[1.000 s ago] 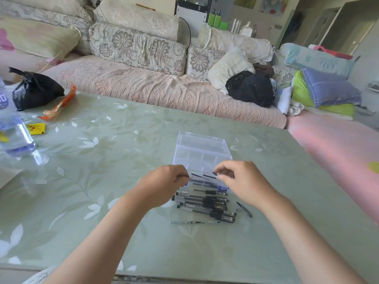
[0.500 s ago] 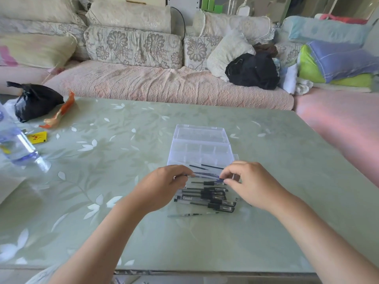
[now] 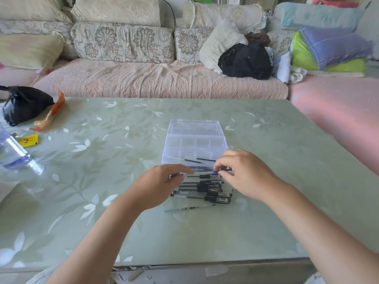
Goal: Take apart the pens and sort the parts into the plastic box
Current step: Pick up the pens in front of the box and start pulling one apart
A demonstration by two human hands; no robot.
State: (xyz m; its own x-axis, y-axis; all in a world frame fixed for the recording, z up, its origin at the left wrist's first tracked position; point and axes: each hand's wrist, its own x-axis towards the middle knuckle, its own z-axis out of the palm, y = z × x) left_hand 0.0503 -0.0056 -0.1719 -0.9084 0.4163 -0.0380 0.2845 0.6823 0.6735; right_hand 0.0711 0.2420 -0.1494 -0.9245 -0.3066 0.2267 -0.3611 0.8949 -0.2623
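A clear plastic box (image 3: 194,138) with its lid open lies in the middle of the green table; two thin dark pen parts (image 3: 202,160) lie in its near compartment. Just in front of it sits a pile of black-capped pens (image 3: 205,190), with a loose refill (image 3: 188,208) nearer to me. My left hand (image 3: 158,187) and my right hand (image 3: 244,175) hold one pen (image 3: 205,173) between them, each pinching an end, right over the box's near edge. Which part each hand holds is hidden by the fingers.
A water bottle (image 3: 14,154) lies at the left edge, with a black bag (image 3: 24,104), an orange wrapper (image 3: 50,113) and a yellow packet (image 3: 28,140) near it. A sofa with cushions stands behind the table.
Both hands have stayed at the box's near edge with the pen between them; my head has tipped down a little, so the table fills more of the view.
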